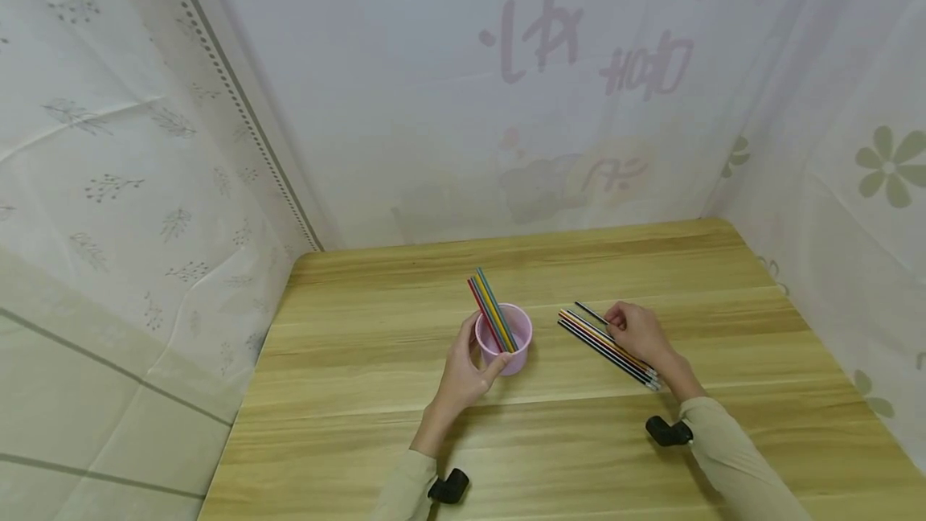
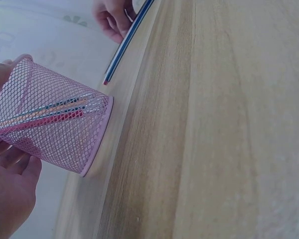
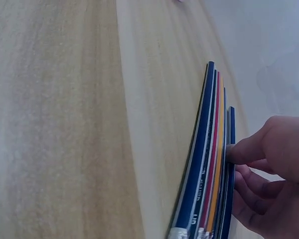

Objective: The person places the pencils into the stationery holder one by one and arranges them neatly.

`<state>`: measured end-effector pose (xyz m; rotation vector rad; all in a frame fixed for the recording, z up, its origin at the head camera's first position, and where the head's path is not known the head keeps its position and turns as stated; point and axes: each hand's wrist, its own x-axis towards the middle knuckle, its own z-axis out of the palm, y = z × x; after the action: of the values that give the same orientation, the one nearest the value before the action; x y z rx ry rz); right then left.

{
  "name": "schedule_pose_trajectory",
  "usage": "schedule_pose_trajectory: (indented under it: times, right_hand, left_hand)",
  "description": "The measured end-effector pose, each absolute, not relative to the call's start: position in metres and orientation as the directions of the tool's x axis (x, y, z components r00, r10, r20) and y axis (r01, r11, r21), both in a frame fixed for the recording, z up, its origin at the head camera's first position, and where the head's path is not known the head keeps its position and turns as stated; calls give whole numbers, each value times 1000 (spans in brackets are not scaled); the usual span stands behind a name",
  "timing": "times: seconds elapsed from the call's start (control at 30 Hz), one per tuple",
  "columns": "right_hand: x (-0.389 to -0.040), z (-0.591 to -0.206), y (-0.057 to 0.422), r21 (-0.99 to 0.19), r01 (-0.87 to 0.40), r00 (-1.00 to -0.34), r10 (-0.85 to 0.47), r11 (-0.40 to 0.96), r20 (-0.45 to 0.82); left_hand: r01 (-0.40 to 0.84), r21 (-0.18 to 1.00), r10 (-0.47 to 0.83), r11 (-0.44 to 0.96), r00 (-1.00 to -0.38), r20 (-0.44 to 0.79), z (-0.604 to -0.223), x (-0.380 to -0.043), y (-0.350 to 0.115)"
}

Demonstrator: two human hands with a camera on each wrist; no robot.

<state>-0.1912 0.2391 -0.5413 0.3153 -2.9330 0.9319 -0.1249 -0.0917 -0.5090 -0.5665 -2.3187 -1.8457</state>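
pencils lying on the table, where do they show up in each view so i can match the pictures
Head: the pencils lie right of centre, below mid-height.
Left wrist: the pencils are at the top, just left of centre.
Right wrist: the pencils run up from the bottom edge, right of centre.
Shared landmark: the right hand, at the pencils in all three views.

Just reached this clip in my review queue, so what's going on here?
A person's left hand holds a pink mesh cup with a few coloured pencils leaning inside. Their right hand pinches a dark pencil at the edge of a bunch of pencils lying on the wooden table, not yet in the cup.
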Motion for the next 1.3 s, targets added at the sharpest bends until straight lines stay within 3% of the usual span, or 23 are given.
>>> schedule_pose_trajectory:
  times: [0.73, 1.3]
  right_hand:
    - [-196, -497, 211, -646, -272, -962, -207, 713, 177]
    - [-192, -453, 173, -716, -296, -953, -150, 632, 262]
  left_hand:
    - [354, 916, 208, 189, -926, 315, -510, -125, -92]
    - [370, 910, 213, 189, -920, 330, -509, -125, -93]
